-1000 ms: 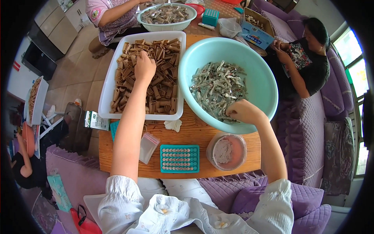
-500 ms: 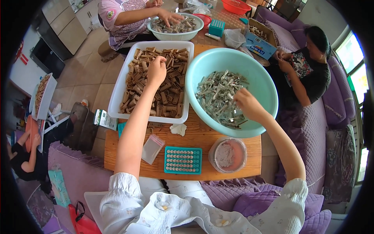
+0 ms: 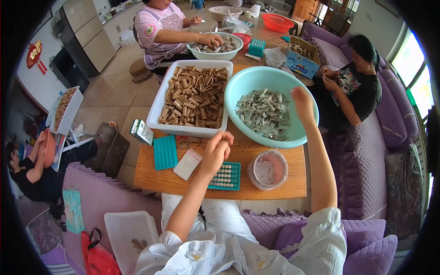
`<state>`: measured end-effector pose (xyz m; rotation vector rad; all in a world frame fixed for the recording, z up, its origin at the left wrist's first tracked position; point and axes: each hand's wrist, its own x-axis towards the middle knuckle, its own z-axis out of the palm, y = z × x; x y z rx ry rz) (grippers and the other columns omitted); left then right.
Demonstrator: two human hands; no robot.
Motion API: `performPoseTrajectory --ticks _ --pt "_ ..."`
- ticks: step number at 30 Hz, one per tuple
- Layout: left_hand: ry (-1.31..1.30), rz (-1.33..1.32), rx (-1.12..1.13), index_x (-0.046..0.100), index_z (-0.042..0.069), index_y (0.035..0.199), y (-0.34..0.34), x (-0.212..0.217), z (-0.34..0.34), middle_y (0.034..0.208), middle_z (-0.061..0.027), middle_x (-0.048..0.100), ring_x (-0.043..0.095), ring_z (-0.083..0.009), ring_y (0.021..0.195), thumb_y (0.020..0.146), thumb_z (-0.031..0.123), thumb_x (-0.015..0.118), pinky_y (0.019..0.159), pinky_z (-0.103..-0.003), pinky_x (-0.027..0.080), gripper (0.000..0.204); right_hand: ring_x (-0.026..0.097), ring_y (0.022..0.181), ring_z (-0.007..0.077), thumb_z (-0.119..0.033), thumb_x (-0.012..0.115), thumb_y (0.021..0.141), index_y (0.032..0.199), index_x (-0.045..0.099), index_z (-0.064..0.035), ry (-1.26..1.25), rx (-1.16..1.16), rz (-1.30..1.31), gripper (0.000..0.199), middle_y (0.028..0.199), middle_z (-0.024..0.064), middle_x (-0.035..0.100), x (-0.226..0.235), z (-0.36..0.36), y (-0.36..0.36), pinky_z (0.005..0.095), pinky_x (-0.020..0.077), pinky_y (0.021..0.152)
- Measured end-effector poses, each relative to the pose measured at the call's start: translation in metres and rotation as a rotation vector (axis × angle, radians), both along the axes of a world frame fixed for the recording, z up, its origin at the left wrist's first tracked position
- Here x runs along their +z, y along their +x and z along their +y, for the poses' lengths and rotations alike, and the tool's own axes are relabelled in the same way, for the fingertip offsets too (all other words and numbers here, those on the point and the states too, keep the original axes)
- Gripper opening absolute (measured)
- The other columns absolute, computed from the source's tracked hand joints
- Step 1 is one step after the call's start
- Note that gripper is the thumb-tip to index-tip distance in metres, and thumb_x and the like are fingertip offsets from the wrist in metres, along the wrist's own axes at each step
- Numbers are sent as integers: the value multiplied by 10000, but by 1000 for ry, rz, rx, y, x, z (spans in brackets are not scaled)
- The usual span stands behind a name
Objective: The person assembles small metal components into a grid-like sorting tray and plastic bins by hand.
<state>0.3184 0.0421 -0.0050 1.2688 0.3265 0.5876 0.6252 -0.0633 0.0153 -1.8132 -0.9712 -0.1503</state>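
Observation:
My left hand (image 3: 219,150), its fingers curled together, hovers over the table just in front of the white tub (image 3: 153,110) of brown slotted pieces (image 3: 195,98). Whatever it may hold is too small to make out. Under its wrist lies a teal rack (image 3: 233,182) filled with rows of small white round pieces, partly hidden by my forearm. My right hand (image 3: 303,103) is raised over the right rim of the pale turquoise basin (image 3: 243,78); its fingers are blurred. A heap of clear and silvery small parts (image 3: 263,112) lies in that basin.
A clear round container (image 3: 268,170) stands at the table's near right. A second teal rack (image 3: 165,152) and a small clear bag (image 3: 187,165) lie left. Across the table a person works at another basin (image 3: 217,55); others sit right and far left.
My left hand has come back from the brown pieces toward me. The right hand has lifted away from the silvery parts to the basin's right rim. The view has shifted.

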Motion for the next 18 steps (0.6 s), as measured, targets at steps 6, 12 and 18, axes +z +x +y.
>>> performPoseTrajectory --ticks 6,12,18 --pt "-301 71 147 488 37 821 -118 -44 -51 721 -26 466 376 -54 473 758 20 383 429 -193 288 124 483 591 56 -178 490 843 789 564 -16 346 196 552 186 634 1 517 32 5 -12 235 439 602" --pt "-376 185 306 486 35 806 -185 -69 -66 695 -20 454 383 -65 475 739 23 396 426 -198 291 112 533 665 113 -210 531 820 863 610 12 -601 80 -6 239 732 20 588 25 -6 7 256 415 620" --pt "-426 196 466 485 40 793 -225 -89 -69 697 -21 459 391 -68 467 730 28 393 428 -198 307 112 541 693 96 -149 556 800 837 621 -35 493 380 935 136 731 6 594 27 -21 5 228 411 667"
